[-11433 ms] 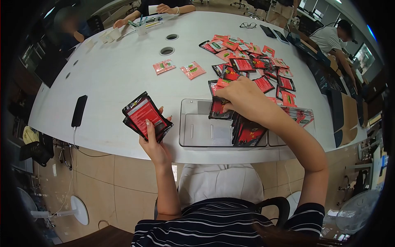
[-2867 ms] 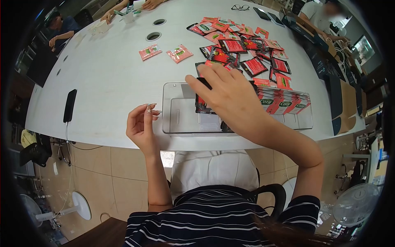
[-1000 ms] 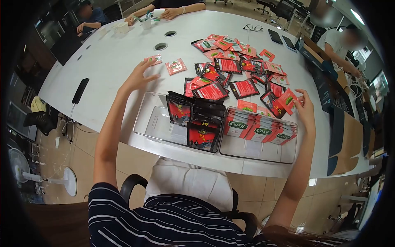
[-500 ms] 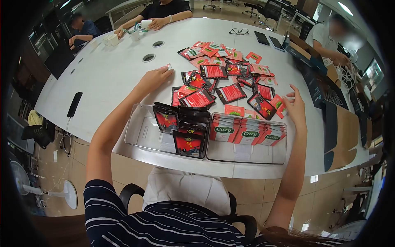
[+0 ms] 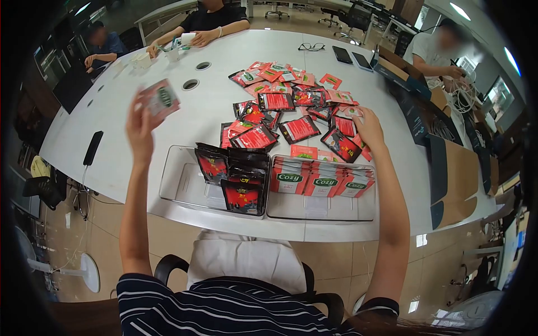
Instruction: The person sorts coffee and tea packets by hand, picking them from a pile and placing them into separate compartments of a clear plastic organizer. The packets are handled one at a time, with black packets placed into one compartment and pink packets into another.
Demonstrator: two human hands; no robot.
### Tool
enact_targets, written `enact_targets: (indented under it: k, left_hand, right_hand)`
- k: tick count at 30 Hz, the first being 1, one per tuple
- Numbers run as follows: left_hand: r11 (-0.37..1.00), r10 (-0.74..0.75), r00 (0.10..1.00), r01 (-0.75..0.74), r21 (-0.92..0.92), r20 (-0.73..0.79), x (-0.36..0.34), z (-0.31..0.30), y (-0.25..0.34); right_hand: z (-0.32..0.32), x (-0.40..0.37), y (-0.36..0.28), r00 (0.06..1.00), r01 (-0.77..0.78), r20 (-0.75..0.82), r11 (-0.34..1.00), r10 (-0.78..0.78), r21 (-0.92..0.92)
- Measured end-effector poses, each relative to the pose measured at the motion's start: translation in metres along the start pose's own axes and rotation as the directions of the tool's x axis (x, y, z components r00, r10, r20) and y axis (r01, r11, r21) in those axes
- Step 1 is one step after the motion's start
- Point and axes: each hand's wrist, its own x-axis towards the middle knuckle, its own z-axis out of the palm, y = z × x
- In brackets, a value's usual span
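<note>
My left hand (image 5: pixel 140 127) is raised over the left part of the table, its fingers closed on a pink Cozy packet (image 5: pixel 161 99). At the right edge of the packet pile (image 5: pixel 276 101), my right hand (image 5: pixel 368 127) reaches onto the pink packets, its fingers bent around one whose outline is partly hidden. The pile mixes pink packets and black-and-red ones. Nearer me, the left clear bin (image 5: pixel 179 187) holds upright black-and-red packets (image 5: pixel 241 195). Beside it, the right clear bin (image 5: pixel 350 211) holds a row of upright Cozy packets (image 5: pixel 325 183).
A black phone-like device (image 5: pixel 93 148) with a cable lies on the left of the table (image 5: pixel 168 129). Opened cardboard boxes (image 5: pixel 454 182) line the right side. Glasses (image 5: pixel 311 47) and two phones lie at the back. Several people sit around the table.
My left hand has moved left and up, and now lifts a Cozy packet off the table. My right hand has moved up and left onto the pile's edge. The view has shifted slightly.
</note>
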Motion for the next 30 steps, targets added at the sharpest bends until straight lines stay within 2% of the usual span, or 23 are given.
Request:
enact_targets:
  k: [1, 2, 5, 8, 10, 12, 13, 15, 16, 17, 20, 21, 23, 26, 29, 30]
  left_hand:
    - [0.994, -0.099, 0.992, 0.095, -0.055, -0.075, -0.013, -0.006, 0.030]
    - [0.992, -0.116, 0.984, 0.108, -0.063, -0.133, -0.025, -0.013, 0.048]
    - [0.982, -0.124, 0.942, 0.071, -0.177, -0.312, -0.063, -0.030, 0.062]
    - [0.990, -0.053, 0.952, 0.010, -0.143, -0.302, -0.107, -0.030, 0.059]
    - [0.996, 0.081, 0.936, -0.085, 0.003, -0.343, -0.132, 0.002, 0.070]
    - [0.911, 0.348, 0.926, -0.297, 0.288, -0.146, -0.164, 0.021, 0.071]
    - [0.831, 0.533, 0.846, -0.523, 0.188, -0.002, -0.163, 0.034, 0.075]
    - [0.788, 0.606, 0.744, -0.609, -0.088, 0.280, -0.161, 0.056, 0.097]
    - [0.868, 0.494, 0.761, -0.401, -0.294, 0.421, -0.164, 0.062, 0.100]
    - [0.897, 0.366, 0.752, -0.128, -0.423, 0.548, -0.167, 0.068, 0.103]
    - [0.809, 0.588, 0.692, -0.499, -0.312, 0.419, -0.166, 0.091, 0.104]
    - [0.797, 0.602, 0.696, -0.554, -0.242, 0.392, -0.169, 0.095, 0.102]
    - [0.829, 0.559, 0.741, -0.506, -0.238, 0.372, -0.175, 0.094, 0.093]
    - [0.879, 0.478, 0.780, -0.420, -0.227, 0.404, -0.184, 0.092, 0.082]
    - [0.853, 0.521, 0.768, -0.457, -0.250, 0.373, -0.181, 0.095, 0.087]
    - [0.850, 0.526, 0.766, -0.465, -0.246, 0.369, -0.181, 0.095, 0.087]
  right_hand:
    - [0.002, 0.007, 0.000, 0.997, -0.059, 0.053, 0.998, 0.059, -0.003]
    - [0.005, 0.011, 0.000, 0.987, -0.119, 0.106, 0.993, 0.119, -0.007]
    - [0.023, 0.011, 0.002, 0.999, -0.049, 0.012, 0.996, 0.050, -0.075]
    - [-0.008, 0.013, -0.034, 0.958, -0.200, 0.167, 0.961, 0.233, -0.193]
    - [-0.005, 0.013, -0.025, 0.978, -0.111, 0.141, 0.955, 0.154, -0.274]
    - [0.004, 0.010, -0.016, 0.986, -0.038, 0.138, 0.934, 0.092, -0.356]
    - [0.008, 0.009, -0.012, 0.987, -0.005, 0.144, 0.916, 0.068, -0.400]
    - [0.005, 0.008, -0.006, 0.984, 0.067, 0.177, 0.895, 0.013, -0.442]
    - [0.002, 0.007, -0.006, 0.979, 0.106, 0.202, 0.893, -0.017, -0.438]
    - [-0.002, 0.006, -0.006, 0.972, 0.147, 0.229, 0.889, -0.049, -0.433]
    - [0.000, 0.000, 0.001, 0.950, 0.303, -0.027, 0.938, -0.312, -0.169]
    - [0.001, 0.002, 0.005, 0.956, 0.292, 0.034, 0.941, -0.290, -0.173]
    - [0.003, 0.006, 0.013, 0.959, 0.266, 0.151, 0.947, -0.240, -0.182]
    - [0.021, 0.014, 0.022, 0.953, 0.295, 0.196, 0.865, -0.233, -0.405]
    - [-0.002, 0.015, -0.001, 0.950, 0.263, 0.265, 0.875, -0.163, -0.407]
    - [-0.003, 0.012, -0.002, 0.960, 0.248, 0.214, 0.903, -0.180, -0.352]
